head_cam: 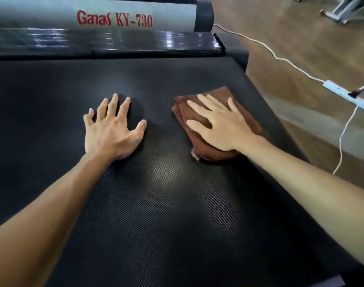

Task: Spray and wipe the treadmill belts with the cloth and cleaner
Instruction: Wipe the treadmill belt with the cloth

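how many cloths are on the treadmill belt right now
1. A folded brown cloth lies on the right side of the black textured treadmill belt, under the flat right hand. The left hand rests bare on the belt. More may lie outside the view.

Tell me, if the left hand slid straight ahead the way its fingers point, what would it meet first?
Probably the glossy black side rail at the far edge of the belt. The left hand lies flat, fingers pointing up the picture, with only bare belt between.

I see soft, dim light — glare streaks on the glossy side rail (114, 41), a pale sheen on the belt (166, 183). Edges bow and blur — wide-angle distortion.
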